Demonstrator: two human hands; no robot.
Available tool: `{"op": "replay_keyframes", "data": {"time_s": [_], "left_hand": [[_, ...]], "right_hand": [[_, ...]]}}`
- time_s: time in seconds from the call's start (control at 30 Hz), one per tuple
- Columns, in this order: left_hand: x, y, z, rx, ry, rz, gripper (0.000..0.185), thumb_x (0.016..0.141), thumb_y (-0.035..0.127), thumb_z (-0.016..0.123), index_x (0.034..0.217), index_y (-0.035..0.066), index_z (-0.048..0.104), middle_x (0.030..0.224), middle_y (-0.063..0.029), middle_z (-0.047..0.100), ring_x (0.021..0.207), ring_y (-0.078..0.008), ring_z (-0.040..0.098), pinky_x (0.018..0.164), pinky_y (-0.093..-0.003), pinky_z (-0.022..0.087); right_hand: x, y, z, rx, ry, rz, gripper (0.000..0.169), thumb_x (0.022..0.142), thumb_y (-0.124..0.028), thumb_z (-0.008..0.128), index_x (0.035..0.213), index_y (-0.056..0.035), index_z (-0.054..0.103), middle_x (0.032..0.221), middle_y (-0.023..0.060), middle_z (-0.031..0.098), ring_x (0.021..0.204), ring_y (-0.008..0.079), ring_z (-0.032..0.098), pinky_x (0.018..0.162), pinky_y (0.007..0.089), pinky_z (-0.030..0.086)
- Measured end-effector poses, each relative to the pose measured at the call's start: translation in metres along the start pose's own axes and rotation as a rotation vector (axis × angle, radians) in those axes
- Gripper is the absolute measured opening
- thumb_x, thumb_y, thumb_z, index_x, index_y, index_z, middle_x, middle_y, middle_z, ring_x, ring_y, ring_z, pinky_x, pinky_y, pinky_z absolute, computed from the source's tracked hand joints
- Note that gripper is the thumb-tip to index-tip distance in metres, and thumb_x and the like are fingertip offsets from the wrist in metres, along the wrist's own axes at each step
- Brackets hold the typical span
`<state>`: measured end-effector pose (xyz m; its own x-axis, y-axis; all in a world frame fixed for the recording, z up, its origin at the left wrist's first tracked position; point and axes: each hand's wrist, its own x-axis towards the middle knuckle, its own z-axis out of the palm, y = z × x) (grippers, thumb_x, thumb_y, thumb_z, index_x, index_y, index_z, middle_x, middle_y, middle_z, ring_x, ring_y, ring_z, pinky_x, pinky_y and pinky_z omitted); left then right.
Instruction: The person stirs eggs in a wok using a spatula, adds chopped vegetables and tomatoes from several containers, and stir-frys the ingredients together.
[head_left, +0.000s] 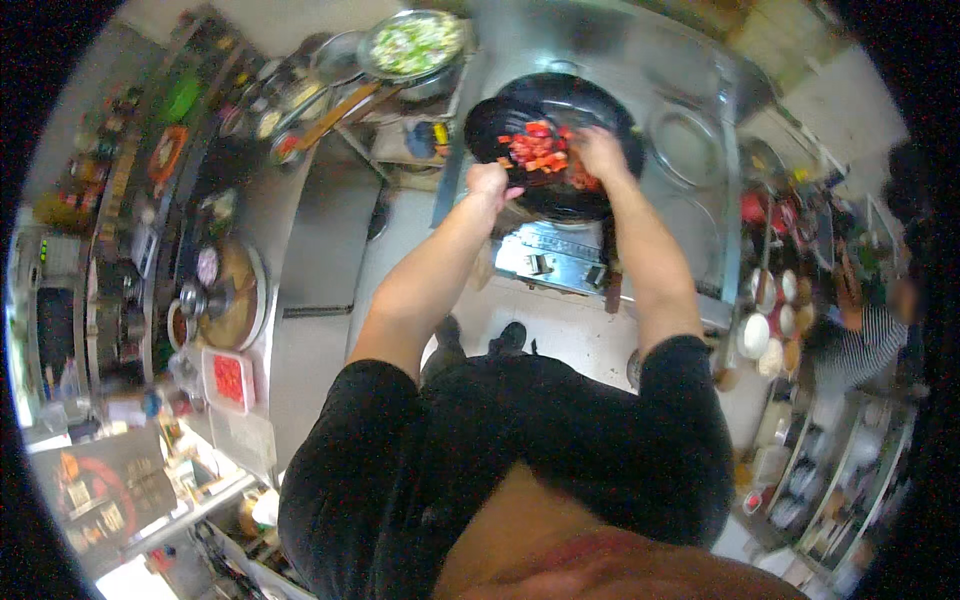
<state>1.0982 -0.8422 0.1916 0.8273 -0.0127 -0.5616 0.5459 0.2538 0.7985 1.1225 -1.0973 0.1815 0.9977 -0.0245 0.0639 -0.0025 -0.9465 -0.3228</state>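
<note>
A dark round bowl or pan (487, 124) holding diced red pieces (536, 146) is tilted over a large black wok (559, 86) on the stove. My left hand (489, 180) grips the near left rim of the dark vessel. Inside the wok, at the right of the diced pieces, is my right hand (596, 150); its fingers are blurred, and whether they hold anything cannot be told. Reddish food (583, 178) lies in the wok below that hand.
A pan of chopped green and white vegetables (416, 45) stands at the upper left. On the left counter are a round board (251, 292) and a container of red pieces (229, 380). Another person (862, 345) is at the far right, near several white bowls (752, 335).
</note>
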Motion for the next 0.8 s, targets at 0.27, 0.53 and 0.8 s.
{"op": "replay_keyframes", "data": {"time_s": [0.27, 0.53, 0.8], "left_hand": [[0.006, -0.011, -0.061, -0.448, 0.051, -0.090, 0.029, 0.092, 0.016, 0.048, 0.120, 0.011, 0.053, 0.113, -0.0138, 0.061, 0.093, -0.0319, 0.063, 0.064, -0.0474, 0.059], [0.022, -0.005, -0.325, -0.610, 0.146, 0.122, 0.035, 0.084, 0.006, 0.044, 0.117, -0.006, 0.052, 0.111, -0.0197, 0.059, 0.083, -0.0340, 0.064, 0.064, -0.0462, 0.058], [0.122, 0.068, -0.576, -0.766, 0.529, 0.069, 0.032, 0.084, 0.004, 0.047, 0.116, 0.004, 0.054, 0.105, -0.0158, 0.060, 0.084, -0.0311, 0.061, 0.058, -0.0381, 0.055]], "right_hand": [[-0.049, -0.039, -0.035, 0.219, 0.213, 0.202, 0.035, 0.093, -0.017, 0.049, 0.121, -0.0001, 0.060, 0.119, 0.0178, 0.063, 0.111, 0.0306, 0.059, 0.095, 0.0374, 0.044], [-0.117, -0.147, 0.018, 0.916, 0.275, 0.408, 0.025, 0.098, -0.023, 0.052, 0.107, -0.0022, 0.063, 0.082, 0.0059, 0.066, 0.066, 0.0119, 0.058, 0.059, 0.0268, 0.048], [-0.123, -0.384, 0.091, 1.501, -0.331, 0.776, 0.026, 0.094, -0.026, 0.057, 0.110, -0.0055, 0.058, 0.078, 0.0096, 0.064, 0.054, 0.0153, 0.054, 0.047, 0.0274, 0.042]]}}
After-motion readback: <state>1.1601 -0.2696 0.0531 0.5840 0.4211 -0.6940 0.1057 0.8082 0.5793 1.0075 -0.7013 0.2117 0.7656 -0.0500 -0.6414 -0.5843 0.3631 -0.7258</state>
